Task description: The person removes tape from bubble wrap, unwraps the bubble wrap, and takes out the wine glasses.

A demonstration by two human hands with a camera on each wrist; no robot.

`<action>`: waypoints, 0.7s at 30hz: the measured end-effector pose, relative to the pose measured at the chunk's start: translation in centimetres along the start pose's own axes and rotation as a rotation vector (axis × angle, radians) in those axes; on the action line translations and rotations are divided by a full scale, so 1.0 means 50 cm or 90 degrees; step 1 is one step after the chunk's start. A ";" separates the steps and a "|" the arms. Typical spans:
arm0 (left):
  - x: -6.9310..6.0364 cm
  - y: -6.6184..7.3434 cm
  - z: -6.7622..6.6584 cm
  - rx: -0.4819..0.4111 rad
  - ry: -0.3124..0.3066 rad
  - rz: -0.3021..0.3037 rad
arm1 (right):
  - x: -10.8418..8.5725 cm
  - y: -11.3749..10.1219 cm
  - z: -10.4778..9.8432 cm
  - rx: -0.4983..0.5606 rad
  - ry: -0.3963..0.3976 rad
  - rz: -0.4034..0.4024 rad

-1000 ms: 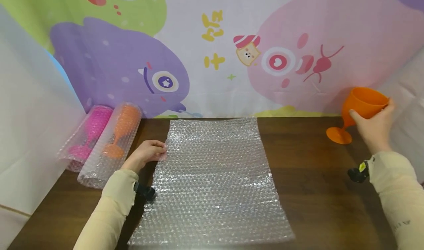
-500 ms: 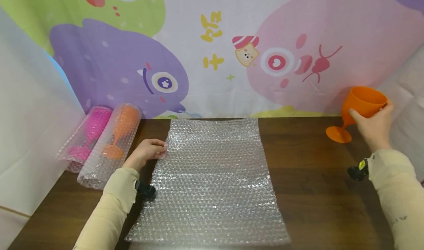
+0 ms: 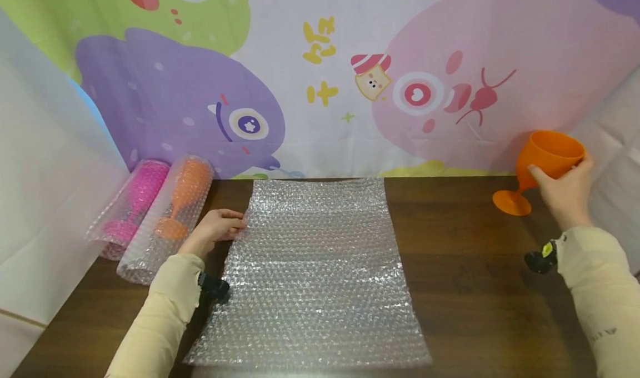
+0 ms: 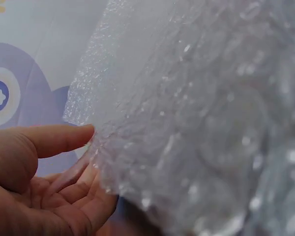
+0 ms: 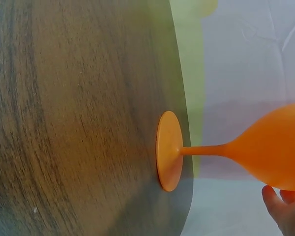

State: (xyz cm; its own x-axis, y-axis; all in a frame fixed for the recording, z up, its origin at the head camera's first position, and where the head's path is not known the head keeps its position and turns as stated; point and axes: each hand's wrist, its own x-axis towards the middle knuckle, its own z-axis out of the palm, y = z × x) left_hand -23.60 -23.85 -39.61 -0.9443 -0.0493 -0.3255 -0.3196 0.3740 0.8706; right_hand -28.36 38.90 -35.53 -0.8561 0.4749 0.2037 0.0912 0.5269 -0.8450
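A sheet of clear bubble wrap (image 3: 320,272) lies spread over the middle of the wooden table. My left hand (image 3: 217,228) pinches its left edge; in the left wrist view the thumb and fingers (image 4: 64,140) grip the crinkled film. At the far right my right hand (image 3: 567,192) holds an orange goblet (image 3: 547,153) by its bowl, thumb on the near side. The goblet is upright with a slight tilt. In the right wrist view its round foot (image 5: 169,151) and thin stem show, while part of the bowl runs out of frame. Whether the foot touches the table I cannot tell.
Two goblets rolled in bubble wrap, one pink (image 3: 140,197) and one orange (image 3: 187,194), lie side by side at the back left. A cartoon-printed cloth (image 3: 325,133) hangs behind the table (image 3: 465,289). White sheeting (image 3: 45,172) stands at the left side.
My left hand has shifted slightly left, and the bubble wrap has slid left with it. The right hand and the orange goblet have stayed almost still.
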 end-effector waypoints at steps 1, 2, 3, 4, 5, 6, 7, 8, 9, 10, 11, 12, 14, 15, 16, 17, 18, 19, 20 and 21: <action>-0.002 0.002 -0.002 -0.005 0.004 0.000 | -0.001 0.001 0.000 -0.001 -0.001 -0.002; -0.005 0.004 -0.004 -0.008 0.009 0.002 | -0.002 0.001 -0.001 -0.003 -0.003 -0.004; -0.007 0.007 -0.007 -0.008 0.016 0.002 | -0.003 0.003 -0.001 -0.004 -0.007 -0.007; -0.011 0.010 -0.010 -0.010 0.020 0.006 | -0.004 0.004 -0.002 -0.005 -0.011 -0.011; -0.014 0.014 -0.013 -0.010 0.025 0.009 | -0.006 0.005 -0.003 -0.005 -0.015 -0.013; -0.018 0.019 -0.017 -0.007 0.029 0.015 | -0.007 0.007 -0.005 -0.003 -0.020 -0.014; -0.021 0.024 -0.020 -0.002 0.034 0.023 | -0.009 0.008 -0.006 0.002 -0.025 -0.015; -0.025 0.029 -0.024 0.002 0.038 0.031 | -0.010 0.009 -0.008 0.008 -0.030 -0.015; -0.028 0.034 -0.027 0.008 0.042 0.037 | -0.012 0.010 -0.009 0.017 -0.033 -0.012; -0.031 0.040 -0.031 0.010 0.046 0.045 | -0.013 0.011 -0.010 0.023 -0.034 -0.008; -0.034 0.045 -0.035 0.013 0.050 0.052 | -0.015 0.011 -0.011 0.030 -0.029 -0.006; -0.037 0.050 -0.039 0.013 0.055 0.061 | -0.016 0.010 -0.012 0.036 -0.026 -0.002; -0.044 0.060 -0.047 -0.004 0.073 0.086 | -0.020 0.007 -0.013 0.041 -0.011 0.007; -0.046 0.064 -0.052 -0.021 0.084 0.102 | -0.022 0.005 -0.013 0.043 -0.003 0.011; -0.049 0.068 -0.056 -0.039 0.097 0.119 | -0.025 0.003 -0.012 0.044 0.008 0.012; -0.051 0.071 -0.059 -0.054 0.112 0.140 | -0.028 0.000 -0.013 0.044 0.018 0.011; -0.054 0.074 -0.063 -0.072 0.129 0.158 | -0.031 -0.003 -0.013 0.045 0.026 0.011; -0.056 0.077 -0.067 -0.088 0.148 0.176 | -0.034 -0.006 -0.013 0.046 0.038 0.002; -0.058 0.079 -0.071 -0.097 0.167 0.190 | -0.037 -0.009 -0.013 0.051 0.049 -0.006; -0.060 0.081 -0.075 -0.101 0.189 0.198 | -0.041 -0.012 -0.013 0.059 0.060 -0.017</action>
State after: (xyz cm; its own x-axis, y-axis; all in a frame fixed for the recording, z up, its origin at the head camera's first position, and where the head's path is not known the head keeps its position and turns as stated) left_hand -22.34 -25.66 -33.74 -0.9716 -0.2289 0.0601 -0.0035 0.2681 0.9634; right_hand -26.33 38.07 -35.12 -0.8056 0.5282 0.2684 0.0184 0.4750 -0.8798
